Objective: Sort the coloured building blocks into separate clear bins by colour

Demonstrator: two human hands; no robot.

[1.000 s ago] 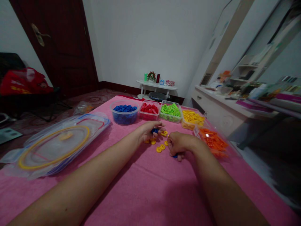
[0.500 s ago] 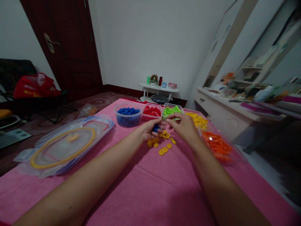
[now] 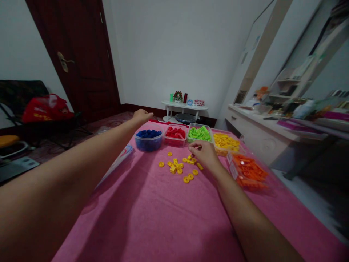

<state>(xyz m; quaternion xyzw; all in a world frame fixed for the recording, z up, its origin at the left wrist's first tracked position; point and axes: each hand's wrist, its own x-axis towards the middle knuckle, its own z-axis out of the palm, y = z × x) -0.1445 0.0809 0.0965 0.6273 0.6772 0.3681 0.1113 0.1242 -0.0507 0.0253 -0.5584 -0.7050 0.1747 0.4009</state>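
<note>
My left hand (image 3: 141,115) is raised above and just behind the round tub of blue bricks (image 3: 148,134). Its fingers curl away from me, the thumb points right, and whatever they hold is hidden. Low over loose yellow bricks (image 3: 174,165), my right hand (image 3: 203,153) has its fingers bent together; nothing can be made out between them. Several yellow rings (image 3: 190,177) lie on the pink cloth nearer to me, and another yellow ring (image 3: 169,154) is farther back.
Along the back stand boxes of red bricks (image 3: 175,133), green bricks (image 3: 199,133) and yellow bricks (image 3: 225,142). A clear box of orange bricks (image 3: 249,171) is at the right. Stacked lids (image 3: 120,158) lie left, partly behind my left arm. A dresser (image 3: 253,127) flanks the table.
My left hand has moved from the middle, where it held a dark blue piece, left and up to above the blue tub. My right hand has dropped slightly toward the yellow bricks.
</note>
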